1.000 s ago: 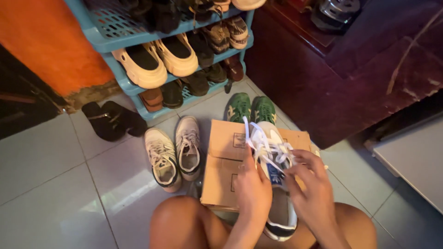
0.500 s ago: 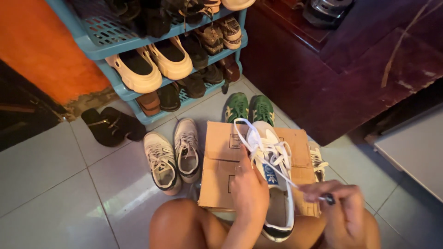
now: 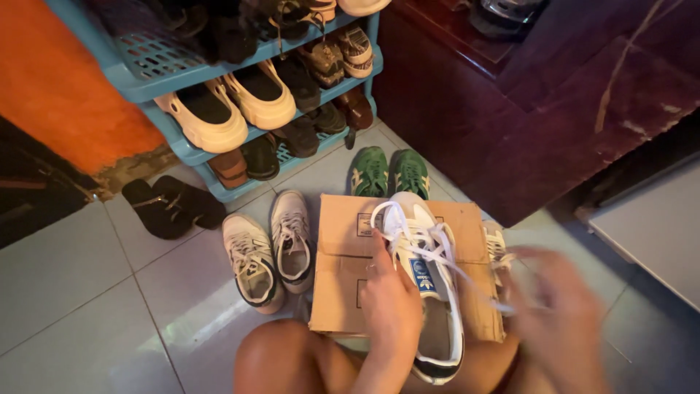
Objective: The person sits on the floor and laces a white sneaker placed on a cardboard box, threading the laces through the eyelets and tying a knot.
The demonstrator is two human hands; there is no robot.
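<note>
A white sneaker (image 3: 432, 292) with a dark heel rests over my lap and a flattened cardboard box (image 3: 343, 263). My left hand (image 3: 390, 306) grips the sneaker's left side near the tongue. My right hand (image 3: 561, 314), blurred with motion, pinches the end of a white lace (image 3: 467, 281) pulled taut to the right from the eyelets. A loop of lace (image 3: 386, 215) sticks up by the toe.
A second white sneaker (image 3: 497, 248) peeks from behind the box on the right. Green sneakers (image 3: 390, 174), a white pair (image 3: 270, 248) and black sandals (image 3: 171, 206) lie on the tiled floor. A blue shoe rack (image 3: 186, 149) stands behind; dark wooden furniture (image 3: 510, 124) is to the right.
My right hand moved from the laces out to the right, drawing one lace taut. The upright lace loop has shrunk. My left hand stays on the sneaker.
</note>
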